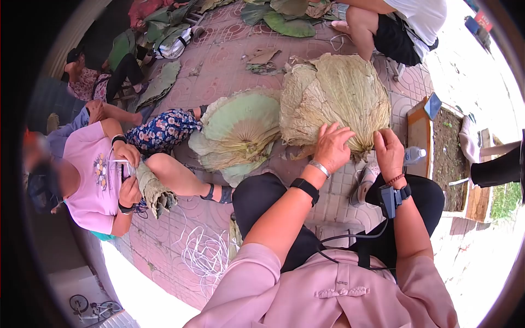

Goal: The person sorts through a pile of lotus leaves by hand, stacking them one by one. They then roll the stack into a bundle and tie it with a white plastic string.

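Observation:
In front of my knees is a large stack of dried lotus leaves, yellowish-brown and wrinkled, its veins gathering toward the near edge. My left hand lies on that near edge with its fingers stretched over the top leaf. At the near right corner my right hand has its fingers bent in and closed at the leaf's edge; the fingertips are partly hidden. Left of the stack, a greener pile of lotus leaves is fanned out on the paving.
A seated co-worker on the left holds a rolled leaf bundle. White string lies tangled on the paving. To the right are a water bottle and a soil-filled planter box. Another person sits at the far side.

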